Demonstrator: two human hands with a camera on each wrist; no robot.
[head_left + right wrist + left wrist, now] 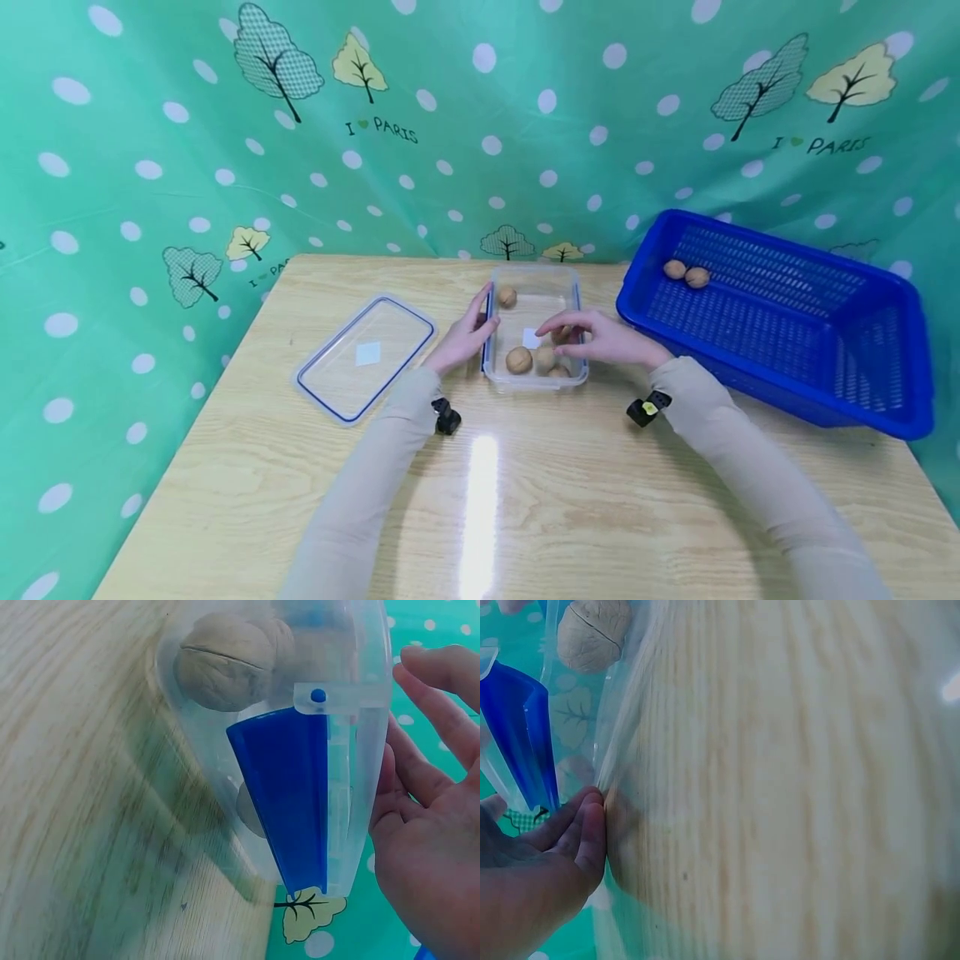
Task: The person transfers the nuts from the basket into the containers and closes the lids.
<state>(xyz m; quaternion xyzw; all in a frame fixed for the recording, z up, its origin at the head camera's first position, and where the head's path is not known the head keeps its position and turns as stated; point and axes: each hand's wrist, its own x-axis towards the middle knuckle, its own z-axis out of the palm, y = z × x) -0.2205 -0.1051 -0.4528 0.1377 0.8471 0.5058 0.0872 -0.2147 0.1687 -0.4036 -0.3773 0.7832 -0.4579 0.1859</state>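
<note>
A clear plastic food container (534, 385) with blue side latches stands on the table, several walnuts (518, 360) inside it. My left hand (462, 337) holds its left side, thumb at the rim and fingers along the outer wall. In the left wrist view those fingertips (592, 814) touch the wall low down, near the tabletop. Over the right rim reaches my right hand (600, 337), its fingers spread and slightly bent above the walnuts. One walnut lies partly hidden beneath it. From the right wrist, a blue latch (281, 795) hangs swung out, with a walnut (225, 664) behind the wall.
Left of the container lies its clear lid (405, 367) with a blue seal. A blue plastic basket (795, 333) stands at the right, two walnuts (697, 277) in its far left corner. Behind the wooden table (570, 500) hangs a green dotted curtain (450, 100).
</note>
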